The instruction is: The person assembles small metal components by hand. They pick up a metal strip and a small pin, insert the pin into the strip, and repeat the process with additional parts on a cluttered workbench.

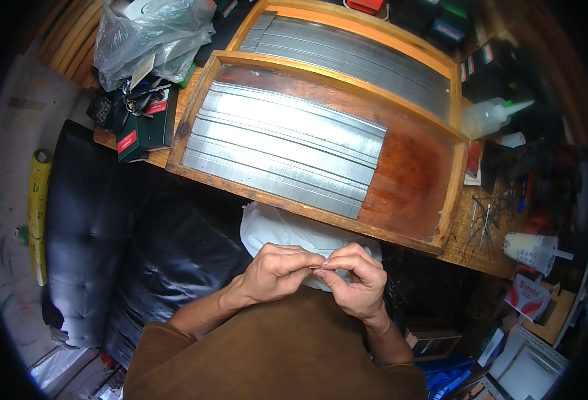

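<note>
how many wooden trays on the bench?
2. Near tray, in front of the hands, holds metal strips on its left part. Far tray sits behind it, mostly filled with strips. Others may be hidden.

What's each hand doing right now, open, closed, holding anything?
Left hand: closed, fingertips pinching a small thin piece.
Right hand: closed, pinching the same small thin piece from the other side.

left hand [275, 270]: fingers curled, tips pinched against the right's
right hand [355, 279]: curled, pinching likewise
forearms: rising from below, converging
</note>
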Demonstrator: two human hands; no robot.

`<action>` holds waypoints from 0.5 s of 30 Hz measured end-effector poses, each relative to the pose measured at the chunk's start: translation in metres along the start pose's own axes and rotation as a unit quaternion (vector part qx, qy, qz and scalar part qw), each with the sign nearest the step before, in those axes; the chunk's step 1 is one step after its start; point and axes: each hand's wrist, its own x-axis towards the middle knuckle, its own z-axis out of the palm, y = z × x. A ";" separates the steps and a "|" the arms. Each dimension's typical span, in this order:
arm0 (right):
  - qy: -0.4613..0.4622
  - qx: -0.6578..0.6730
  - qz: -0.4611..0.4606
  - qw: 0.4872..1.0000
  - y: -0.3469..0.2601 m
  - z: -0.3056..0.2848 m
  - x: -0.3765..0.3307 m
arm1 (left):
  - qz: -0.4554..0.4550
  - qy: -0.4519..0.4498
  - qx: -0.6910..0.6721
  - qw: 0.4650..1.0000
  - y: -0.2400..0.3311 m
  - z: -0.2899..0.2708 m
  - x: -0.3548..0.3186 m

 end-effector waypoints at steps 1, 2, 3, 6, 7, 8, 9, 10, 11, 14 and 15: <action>0.000 0.001 0.001 1.000 0.000 0.000 0.000 | 0.000 -0.001 0.002 1.000 0.000 0.000 0.000; 0.000 0.003 0.002 1.000 0.000 0.000 0.000 | 0.000 -0.001 0.003 1.000 0.000 0.000 0.000; 0.000 0.004 0.002 1.000 0.000 0.000 0.000 | 0.000 -0.002 0.005 1.000 0.001 0.000 0.000; 0.000 0.008 0.006 1.000 0.001 0.000 0.000 | 0.000 -0.003 0.005 1.000 0.001 0.000 0.000; 0.000 0.008 0.007 1.000 0.001 0.000 0.000 | -0.001 -0.003 0.005 1.000 0.001 0.000 0.000; -0.001 0.008 0.007 1.000 0.001 0.000 0.000 | -0.002 -0.003 0.005 1.000 0.001 0.000 -0.001; -0.002 0.008 0.008 1.000 0.000 0.000 0.000 | -0.002 -0.003 0.005 1.000 0.000 0.000 -0.001; -0.003 0.006 0.008 1.000 0.000 0.000 0.000 | -0.001 0.000 0.005 1.000 0.000 0.000 -0.001; -0.005 0.005 0.008 1.000 0.000 -0.001 0.001 | 0.001 0.002 0.005 1.000 0.000 0.000 -0.001; -0.008 0.005 0.015 1.000 -0.001 -0.001 0.002 | -0.006 -0.001 0.008 1.000 0.003 -0.001 -0.001; -0.008 0.006 0.018 1.000 -0.002 -0.001 0.002 | -0.010 -0.003 0.010 1.000 0.004 -0.001 -0.001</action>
